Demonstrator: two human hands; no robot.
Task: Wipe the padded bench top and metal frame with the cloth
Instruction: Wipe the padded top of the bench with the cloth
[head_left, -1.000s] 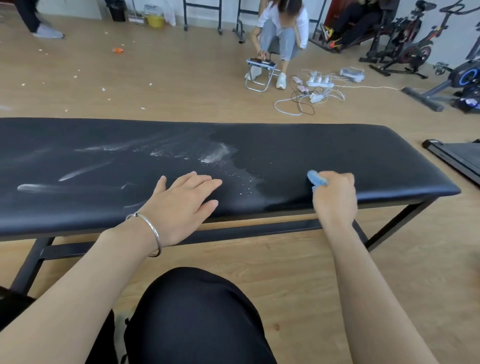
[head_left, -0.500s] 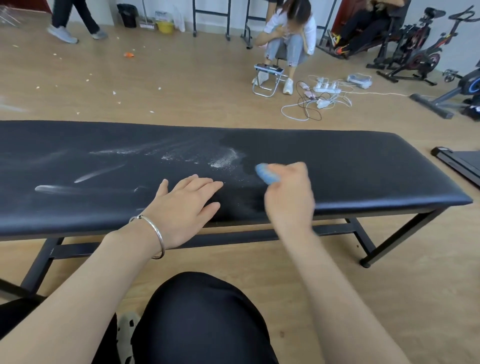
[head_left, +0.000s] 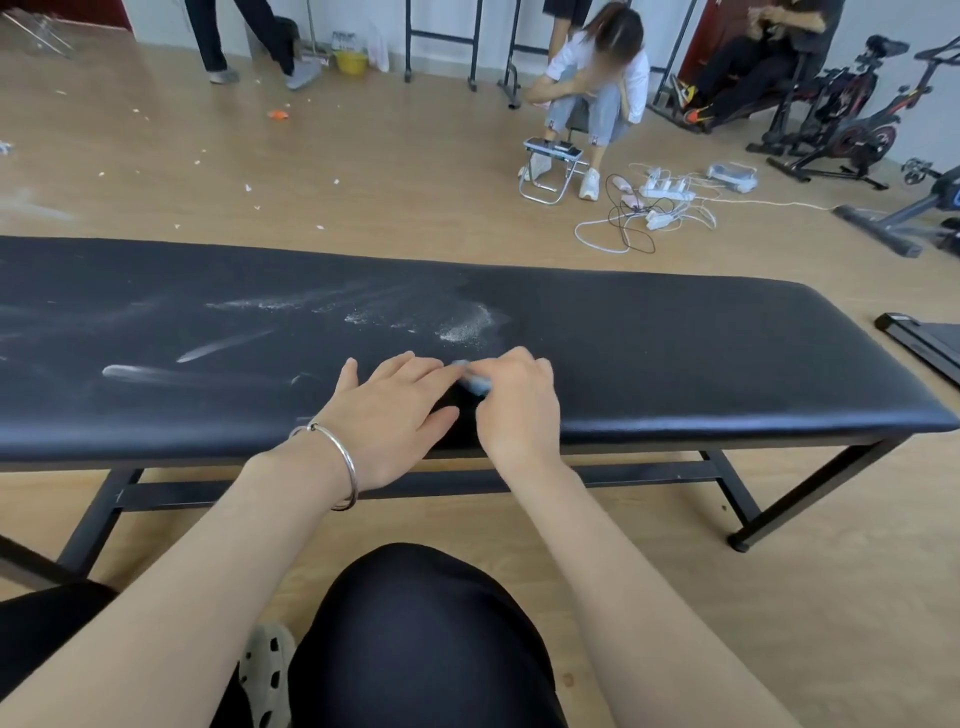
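Observation:
A long black padded bench top (head_left: 701, 353) stretches across the view on a black metal frame (head_left: 644, 472). White powder streaks (head_left: 462, 327) cover its left and middle parts; the right part looks dark and clean. My left hand (head_left: 387, 415) lies flat on the near edge of the pad, fingers apart, a silver bangle on the wrist. My right hand (head_left: 514, 410) is closed on a small blue cloth (head_left: 475, 383), pressed on the pad right beside my left fingertips. Most of the cloth is hidden under my fingers.
Beyond the bench a person crouches by a small folding stool (head_left: 550, 166), with power strips and tangled cables (head_left: 654, 208) on the wooden floor. Exercise bikes (head_left: 852, 130) stand at the far right, a treadmill edge (head_left: 924, 343) at the right. My knee (head_left: 415, 639) is below the bench.
My right hand has slid the cloth leftward along the near part of the pad, from the right side up to my left fingertips. My left hand has stayed in place.

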